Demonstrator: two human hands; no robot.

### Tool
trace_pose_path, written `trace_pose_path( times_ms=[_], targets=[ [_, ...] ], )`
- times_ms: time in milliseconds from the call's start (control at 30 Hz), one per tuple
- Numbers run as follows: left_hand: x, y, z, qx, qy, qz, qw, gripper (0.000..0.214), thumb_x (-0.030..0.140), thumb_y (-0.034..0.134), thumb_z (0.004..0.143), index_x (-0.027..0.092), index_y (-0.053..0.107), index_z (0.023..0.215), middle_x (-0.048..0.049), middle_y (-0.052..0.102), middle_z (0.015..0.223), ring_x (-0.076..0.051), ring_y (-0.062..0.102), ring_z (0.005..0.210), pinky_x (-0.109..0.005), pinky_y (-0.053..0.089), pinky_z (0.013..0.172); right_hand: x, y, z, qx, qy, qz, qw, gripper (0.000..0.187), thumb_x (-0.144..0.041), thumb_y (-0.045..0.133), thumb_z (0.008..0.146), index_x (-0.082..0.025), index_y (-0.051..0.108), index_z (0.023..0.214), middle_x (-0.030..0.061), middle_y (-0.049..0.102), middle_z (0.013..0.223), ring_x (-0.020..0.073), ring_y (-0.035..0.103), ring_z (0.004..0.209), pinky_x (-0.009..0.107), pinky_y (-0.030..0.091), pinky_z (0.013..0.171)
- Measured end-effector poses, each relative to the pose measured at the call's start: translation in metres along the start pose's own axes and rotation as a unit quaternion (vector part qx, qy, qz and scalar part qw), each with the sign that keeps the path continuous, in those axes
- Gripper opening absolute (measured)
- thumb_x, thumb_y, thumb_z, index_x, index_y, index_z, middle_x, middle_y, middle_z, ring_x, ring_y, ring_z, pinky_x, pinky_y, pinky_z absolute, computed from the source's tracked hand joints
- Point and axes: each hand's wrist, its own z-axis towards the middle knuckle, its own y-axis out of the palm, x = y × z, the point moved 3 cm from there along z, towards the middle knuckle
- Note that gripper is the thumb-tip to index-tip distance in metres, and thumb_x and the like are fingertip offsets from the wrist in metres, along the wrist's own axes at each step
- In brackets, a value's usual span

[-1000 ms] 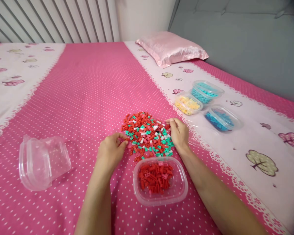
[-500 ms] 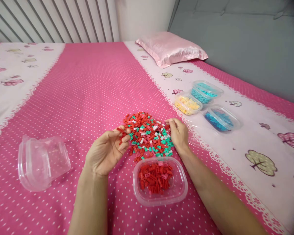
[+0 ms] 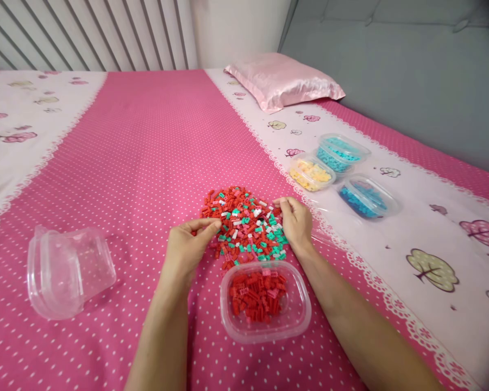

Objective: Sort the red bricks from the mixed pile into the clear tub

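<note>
A pile of small building bricks (image 3: pixel 244 222), mostly red with green, white and pink ones among them, lies on the polka-dot bedspread. At its left edge is my left hand (image 3: pixel 187 244), palm turned down and fingers curled; a bit of red brick shows between thumb and fingers. My right hand (image 3: pixel 295 222) rests at the pile's right edge with thumb and forefinger pinched together; what they hold is too small to make out. Nearest me, a clear plastic tub (image 3: pixel 264 331) contains red bricks (image 3: pixel 256 298) and a few pink ones.
Clear tubs of yellow bricks (image 3: pixel 309 175), turquoise bricks (image 3: pixel 336 155) and blue bricks (image 3: pixel 362 201) stand to the right. Nested clear containers (image 3: pixel 69 271) lie on their side at the left. A pink pillow (image 3: pixel 285 81) is at the back, by a grey padded headboard (image 3: pixel 403 81).
My left hand has turned from palm up to palm down and moved slightly right, against the pile. The red bricks seen in its fingers are now mostly covered. My right hand has hardly moved.
</note>
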Motion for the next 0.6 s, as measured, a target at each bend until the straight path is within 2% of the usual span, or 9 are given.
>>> trace_pose_path(
  times_ms=[100, 200, 433, 600],
  targets=[
    [-0.0064, 0.0006, 0.0035, 0.014, 0.032, 0.134, 0.99, 0.029, 0.036, 0.072, 0.06, 0.017, 0.074, 0.082, 0.0089, 0.033, 0.042, -0.007, 0.026, 0.042, -0.024, 0.021, 0.046, -0.0003, 0.0, -0.0001, 0.0, 0.0, -0.002, 1.0, 0.035, -0.039, 0.038, 0.088, -0.021, 0.069, 0.082, 0.004, 0.071, 0.087, 0.0202, 0.064, 0.081, 0.03, 0.044, 0.074],
    [-0.0086, 0.0012, 0.0051, 0.015, 0.054, 0.208, 0.977, 0.03, 0.036, 0.067, 0.064, 0.019, 0.073, 0.089, 0.01, 0.024, 0.042, -0.007, 0.022, 0.04, -0.025, 0.019, 0.047, -0.0008, -0.0001, -0.0002, -0.001, 0.002, -0.002, 1.0, 0.036, -0.039, 0.038, 0.087, -0.021, 0.068, 0.082, 0.004, 0.071, 0.088, 0.0202, 0.064, 0.081, 0.03, 0.044, 0.074],
    [-0.0067, 0.0062, 0.0027, 0.023, 0.073, 0.315, 0.946, 0.027, 0.037, 0.061, 0.069, 0.025, 0.073, 0.091, 0.0076, 0.031, 0.043, -0.01, 0.032, 0.043, -0.025, 0.023, 0.049, -0.0021, -0.0007, -0.0006, -0.002, 0.008, -0.004, 1.0, 0.035, -0.038, 0.038, 0.087, -0.022, 0.068, 0.081, 0.0034, 0.071, 0.088, 0.0194, 0.064, 0.081, 0.03, 0.044, 0.075],
    [-0.0029, 0.0064, 0.0006, 0.026, 0.078, 0.327, 0.941, 0.023, 0.036, 0.061, 0.069, 0.025, 0.073, 0.085, 0.0066, 0.035, 0.044, -0.011, 0.034, 0.044, -0.026, 0.024, 0.05, -0.0025, -0.0007, -0.0006, -0.002, 0.006, -0.005, 1.0, 0.035, -0.038, 0.038, 0.088, -0.022, 0.068, 0.082, 0.0037, 0.071, 0.088, 0.0192, 0.064, 0.081, 0.029, 0.044, 0.075]
  ],
)
